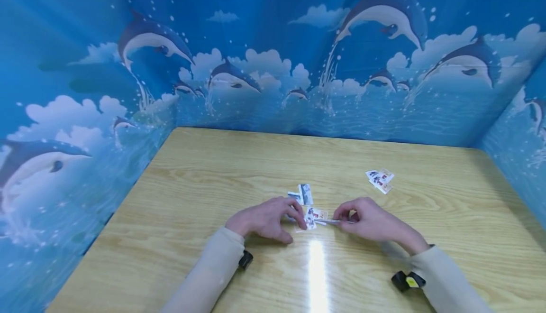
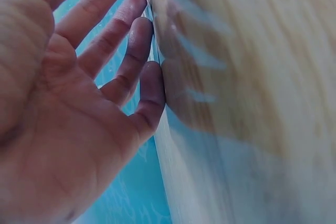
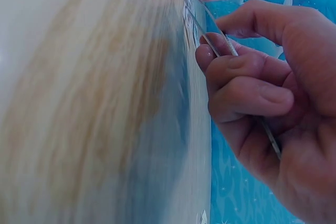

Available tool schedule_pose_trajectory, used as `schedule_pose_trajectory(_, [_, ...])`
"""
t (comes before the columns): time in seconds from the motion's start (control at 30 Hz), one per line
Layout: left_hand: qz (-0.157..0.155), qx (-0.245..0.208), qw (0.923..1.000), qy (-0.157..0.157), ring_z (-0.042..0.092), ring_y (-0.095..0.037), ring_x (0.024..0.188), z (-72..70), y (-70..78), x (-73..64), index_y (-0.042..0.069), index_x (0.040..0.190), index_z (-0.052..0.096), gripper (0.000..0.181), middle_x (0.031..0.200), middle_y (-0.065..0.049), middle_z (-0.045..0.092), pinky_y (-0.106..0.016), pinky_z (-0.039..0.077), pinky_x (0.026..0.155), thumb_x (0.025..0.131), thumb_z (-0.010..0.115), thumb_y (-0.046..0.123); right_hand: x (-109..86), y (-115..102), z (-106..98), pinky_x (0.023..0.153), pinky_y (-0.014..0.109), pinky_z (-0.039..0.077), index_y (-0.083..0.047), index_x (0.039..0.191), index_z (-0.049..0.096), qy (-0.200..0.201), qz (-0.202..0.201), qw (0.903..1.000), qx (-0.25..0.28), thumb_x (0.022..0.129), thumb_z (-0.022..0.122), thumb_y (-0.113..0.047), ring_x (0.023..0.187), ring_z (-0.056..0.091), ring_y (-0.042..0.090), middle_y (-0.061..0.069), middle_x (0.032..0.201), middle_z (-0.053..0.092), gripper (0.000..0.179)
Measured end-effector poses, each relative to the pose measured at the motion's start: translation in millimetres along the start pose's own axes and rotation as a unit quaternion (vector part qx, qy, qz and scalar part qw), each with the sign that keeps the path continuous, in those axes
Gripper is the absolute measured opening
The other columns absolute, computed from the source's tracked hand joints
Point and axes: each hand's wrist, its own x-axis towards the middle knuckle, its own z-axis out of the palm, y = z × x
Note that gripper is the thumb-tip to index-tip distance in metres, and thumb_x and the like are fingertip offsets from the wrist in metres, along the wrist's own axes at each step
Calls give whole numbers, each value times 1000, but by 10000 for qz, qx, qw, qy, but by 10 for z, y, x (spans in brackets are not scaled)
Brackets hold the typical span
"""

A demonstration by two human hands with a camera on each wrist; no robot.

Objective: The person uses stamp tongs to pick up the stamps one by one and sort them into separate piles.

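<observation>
My right hand (image 1: 370,219) pinches a pair of slim metal tweezers (image 1: 329,221). In the right wrist view, the two tweezer prongs (image 3: 228,42) stand slightly apart between thumb and forefinger, and their rear end passes under the curled fingers (image 3: 247,98). The tips point left, right at a small group of printed stamp-like papers (image 1: 311,217) in the middle of the table. From the other side my left hand (image 1: 269,218) rests with its fingertips at the left edge of these papers, covering part of them. The left wrist view shows its fingers (image 2: 131,51) loosely extended against the tabletop, palm bare.
Just beyond the left fingers lie a few bluish printed papers (image 1: 305,194). Farther back on the right is an overlapping cluster of similar small papers (image 1: 381,180). The wood-grain table (image 1: 239,161) meets a blue dolphin-print curtain (image 1: 264,80) at its back and sides.
</observation>
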Motion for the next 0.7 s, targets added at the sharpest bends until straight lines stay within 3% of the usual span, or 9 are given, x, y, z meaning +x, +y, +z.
schedule_pose_trajectory(0.7, [-106, -5, 9999, -29, 49, -8, 126, 4, -4, 10, 36, 110, 75, 38, 129, 18, 55, -35, 41, 112, 78, 84, 18, 51, -22, 49, 53, 21, 45, -13, 97, 76, 12, 10, 10000, -3, 89, 71, -10, 62, 52, 2, -7, 78, 67, 11])
